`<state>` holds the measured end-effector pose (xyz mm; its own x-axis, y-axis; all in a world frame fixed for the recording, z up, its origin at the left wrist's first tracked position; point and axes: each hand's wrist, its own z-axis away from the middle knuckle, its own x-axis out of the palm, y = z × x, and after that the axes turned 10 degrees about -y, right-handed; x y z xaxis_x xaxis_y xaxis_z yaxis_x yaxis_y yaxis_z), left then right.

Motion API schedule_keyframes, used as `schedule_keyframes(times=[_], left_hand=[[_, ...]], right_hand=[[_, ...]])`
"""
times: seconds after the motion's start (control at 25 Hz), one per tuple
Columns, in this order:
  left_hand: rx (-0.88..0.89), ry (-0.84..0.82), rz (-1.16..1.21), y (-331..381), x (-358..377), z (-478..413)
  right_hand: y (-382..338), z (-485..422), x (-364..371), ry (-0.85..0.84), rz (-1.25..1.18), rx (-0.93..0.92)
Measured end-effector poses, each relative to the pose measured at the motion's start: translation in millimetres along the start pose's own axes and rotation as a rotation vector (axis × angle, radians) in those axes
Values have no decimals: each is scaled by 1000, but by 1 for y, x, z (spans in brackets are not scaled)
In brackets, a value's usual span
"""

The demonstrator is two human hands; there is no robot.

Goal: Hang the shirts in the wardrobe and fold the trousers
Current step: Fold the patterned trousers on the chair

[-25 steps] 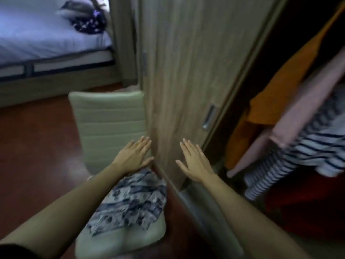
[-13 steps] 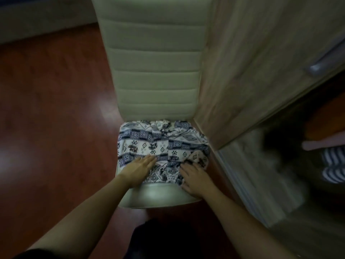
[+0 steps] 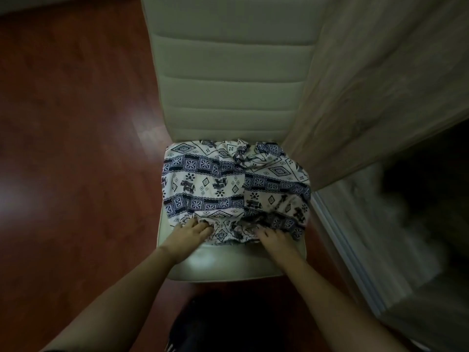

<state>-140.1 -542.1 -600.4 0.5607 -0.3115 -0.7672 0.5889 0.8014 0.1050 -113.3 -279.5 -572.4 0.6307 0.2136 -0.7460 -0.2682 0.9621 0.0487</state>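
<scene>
On chair | patterned trousers | left hand, right hand grip near edge

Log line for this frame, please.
patterned trousers: bunched on chair seat | left hand: grips near edge | right hand: grips near edge

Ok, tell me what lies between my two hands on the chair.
The head view shows the bunched near edge of the patterned trousers between the left hand and right hand, on the chair seat.
</scene>
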Motion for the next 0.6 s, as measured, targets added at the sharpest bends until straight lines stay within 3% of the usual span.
schedule_keyframes(times=[0.08, 0.24, 0.4, 0.6], left_hand=[[21, 84, 41, -7, -18, 11], [94, 266, 124, -12, -106, 58], [13, 381, 302, -23, -244, 137], [157, 600, 605, -25, -399, 244]], right_hand=[[11, 11, -18, -33, -132, -53], [28, 58, -96, 81, -302, -42], [54, 143, -226, 194, -329, -19], [95, 255, -368, 456, -602, -126]])
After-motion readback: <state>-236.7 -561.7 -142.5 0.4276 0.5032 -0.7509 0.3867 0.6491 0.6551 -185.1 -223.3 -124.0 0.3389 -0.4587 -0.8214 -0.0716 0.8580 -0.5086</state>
